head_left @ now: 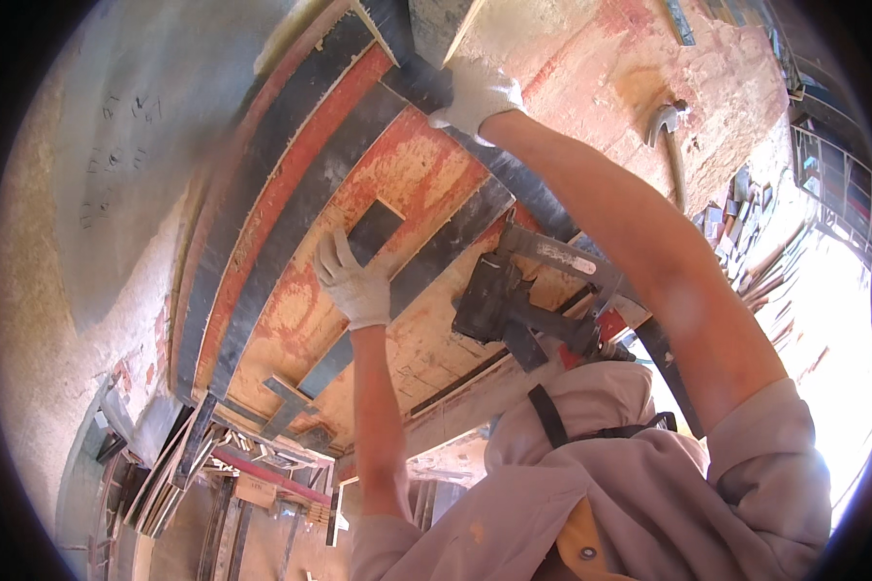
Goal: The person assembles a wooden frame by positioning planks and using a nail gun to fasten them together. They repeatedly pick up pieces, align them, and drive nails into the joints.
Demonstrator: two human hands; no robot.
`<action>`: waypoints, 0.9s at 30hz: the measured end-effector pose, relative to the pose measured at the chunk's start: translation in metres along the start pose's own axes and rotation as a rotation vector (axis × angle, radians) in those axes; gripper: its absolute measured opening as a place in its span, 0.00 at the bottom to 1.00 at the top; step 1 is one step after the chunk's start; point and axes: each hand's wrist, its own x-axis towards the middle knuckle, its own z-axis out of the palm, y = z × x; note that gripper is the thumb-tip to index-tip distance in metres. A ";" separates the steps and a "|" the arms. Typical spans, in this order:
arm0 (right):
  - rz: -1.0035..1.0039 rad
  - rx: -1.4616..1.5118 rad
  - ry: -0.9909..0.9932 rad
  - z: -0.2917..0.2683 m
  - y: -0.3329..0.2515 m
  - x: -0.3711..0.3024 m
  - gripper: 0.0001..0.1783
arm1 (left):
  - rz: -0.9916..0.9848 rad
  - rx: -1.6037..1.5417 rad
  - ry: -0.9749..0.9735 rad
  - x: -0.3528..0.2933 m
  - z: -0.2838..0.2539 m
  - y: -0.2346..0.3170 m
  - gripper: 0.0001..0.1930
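A short dark board strip [370,232] sits flat against the worn red-and-orange formwork panel [426,179] at the centre of the frame, pressed there by the worker's gloved left hand [354,281], fingers spread open along the strip's lower end rather than wrapped around it. At upper centre the gloved right hand [475,95] is closed around the end of a long dark batten [513,184] that runs diagonally toward the lower right. Several dark battens already cross the panel; the short strip appears held in position only, so fixing it looks unfinished. A hammer [667,131] lies on the rough surface at upper right. A dark tool pouch [499,300] hangs just right of centre. Faint scribbled marks [116,145] show on the grey wall at upper left; no packages or signs are visible.
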 end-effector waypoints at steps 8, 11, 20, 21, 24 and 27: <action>0.022 0.058 -0.139 -0.021 -0.006 -0.004 0.43 | -0.085 -0.541 0.032 0.030 -0.005 0.023 0.40; 0.030 0.067 -0.059 -0.017 -0.002 -0.005 0.43 | 0.049 -0.629 0.101 0.049 -0.012 0.033 0.41; 0.045 0.070 -0.105 -0.024 -0.006 -0.008 0.44 | -0.174 -0.948 -0.138 0.087 -0.031 0.051 0.35; 0.048 0.068 -0.105 -0.024 -0.005 -0.007 0.44 | -0.207 -0.994 -0.199 0.090 -0.031 0.053 0.35; 0.051 0.074 -0.089 -0.023 -0.003 -0.008 0.45 | -0.275 -1.068 -0.323 0.097 -0.032 0.055 0.33; 0.045 0.090 -0.118 -0.028 -0.003 -0.008 0.45 | -0.229 -1.007 -0.283 0.098 -0.026 0.053 0.31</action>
